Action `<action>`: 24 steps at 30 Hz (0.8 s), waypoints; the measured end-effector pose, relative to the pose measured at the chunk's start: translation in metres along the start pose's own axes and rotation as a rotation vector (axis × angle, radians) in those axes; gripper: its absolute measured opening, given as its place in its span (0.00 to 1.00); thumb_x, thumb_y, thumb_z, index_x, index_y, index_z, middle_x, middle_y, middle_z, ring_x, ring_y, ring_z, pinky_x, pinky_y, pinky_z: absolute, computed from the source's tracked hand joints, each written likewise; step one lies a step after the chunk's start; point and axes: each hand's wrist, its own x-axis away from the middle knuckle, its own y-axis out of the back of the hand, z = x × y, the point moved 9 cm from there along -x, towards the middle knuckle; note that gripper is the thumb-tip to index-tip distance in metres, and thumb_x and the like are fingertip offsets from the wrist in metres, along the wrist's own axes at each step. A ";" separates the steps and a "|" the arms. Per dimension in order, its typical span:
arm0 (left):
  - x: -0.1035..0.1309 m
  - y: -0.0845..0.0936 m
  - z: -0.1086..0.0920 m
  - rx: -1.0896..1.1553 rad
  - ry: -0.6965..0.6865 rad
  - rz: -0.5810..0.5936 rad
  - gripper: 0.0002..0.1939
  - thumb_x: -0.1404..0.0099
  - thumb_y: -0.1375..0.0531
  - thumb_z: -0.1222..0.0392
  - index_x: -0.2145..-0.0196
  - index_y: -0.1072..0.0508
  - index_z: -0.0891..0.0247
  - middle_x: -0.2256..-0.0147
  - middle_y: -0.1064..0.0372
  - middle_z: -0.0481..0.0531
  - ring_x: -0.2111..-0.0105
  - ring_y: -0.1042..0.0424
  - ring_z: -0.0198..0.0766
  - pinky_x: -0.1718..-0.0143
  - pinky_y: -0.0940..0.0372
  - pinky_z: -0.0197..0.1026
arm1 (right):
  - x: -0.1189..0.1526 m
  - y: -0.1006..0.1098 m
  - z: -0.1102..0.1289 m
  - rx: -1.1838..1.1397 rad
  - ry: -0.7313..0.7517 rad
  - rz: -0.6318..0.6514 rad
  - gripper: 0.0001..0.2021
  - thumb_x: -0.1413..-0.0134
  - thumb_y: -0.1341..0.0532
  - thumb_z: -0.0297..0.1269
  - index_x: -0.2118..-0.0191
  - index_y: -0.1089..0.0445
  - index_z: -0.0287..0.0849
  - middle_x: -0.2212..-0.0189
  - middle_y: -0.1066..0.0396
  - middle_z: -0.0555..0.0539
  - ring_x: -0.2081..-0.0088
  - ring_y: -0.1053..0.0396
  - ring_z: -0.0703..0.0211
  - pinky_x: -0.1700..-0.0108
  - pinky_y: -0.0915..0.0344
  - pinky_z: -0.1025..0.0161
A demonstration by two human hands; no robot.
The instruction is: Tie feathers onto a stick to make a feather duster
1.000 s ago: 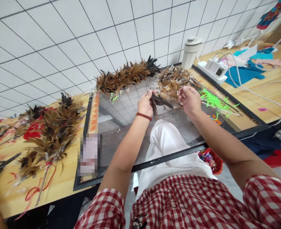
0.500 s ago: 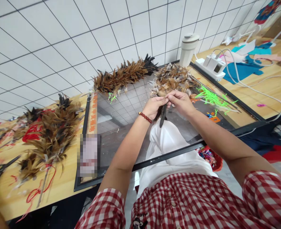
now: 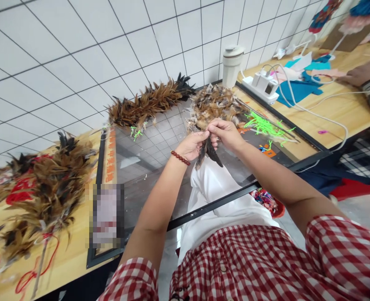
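Note:
Dark feathers (image 3: 209, 152) hang tips down between my two hands, over the front part of a glass-topped frame (image 3: 131, 163). My left hand (image 3: 191, 145), with a red bead bracelet at the wrist, pinches them near the quill end. Against it, fingertips touching, my right hand (image 3: 224, 134) is closed on the same feathers. Just behind the hands lies a heap of loose brown feathers (image 3: 214, 102). Bright green strands (image 3: 263, 125) lie right of the heap. Along the back edge rests a long row of brown and black feathers (image 3: 150, 102).
Bound feather bunches (image 3: 54, 184) on a stick with red cord cover the left table. At the back stand a white cup (image 3: 233, 65) and a power strip (image 3: 261, 88) with trailing cables. A co-worker's hand (image 3: 362, 73) rests by blue cloth (image 3: 293, 93) at right.
The view has swung slightly, so the table things appear further left. The feathers in my hands now fan apart into separate tips. A co-worker's hand and sleeve show more at right.

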 end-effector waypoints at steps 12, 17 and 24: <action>-0.002 0.026 -0.022 0.095 -0.183 -0.242 0.12 0.30 0.44 0.69 0.72 0.27 0.68 0.82 0.40 0.44 0.81 0.36 0.29 0.72 0.31 0.34 | -0.012 0.164 0.046 1.434 -0.378 -0.474 0.07 0.45 0.35 0.35 0.62 0.20 0.41 0.60 0.22 0.37 0.54 0.27 0.40 0.53 0.30 0.46; 0.000 0.029 -0.024 0.135 -0.184 -0.275 0.12 0.29 0.44 0.68 0.72 0.28 0.67 0.82 0.40 0.44 0.81 0.37 0.29 0.72 0.30 0.35 | -0.013 0.172 0.014 1.447 -0.499 -0.339 0.02 0.52 0.32 0.32 0.71 0.24 0.41 0.63 0.23 0.38 0.55 0.26 0.41 0.56 0.31 0.50; 0.000 0.028 -0.024 0.140 -0.205 -0.281 0.15 0.28 0.46 0.68 0.72 0.28 0.68 0.82 0.41 0.44 0.82 0.37 0.30 0.74 0.33 0.36 | -0.005 0.180 0.025 0.459 -0.188 -0.534 0.06 0.52 0.32 0.28 0.68 0.30 0.41 0.77 0.33 0.51 0.73 0.30 0.61 0.68 0.32 0.63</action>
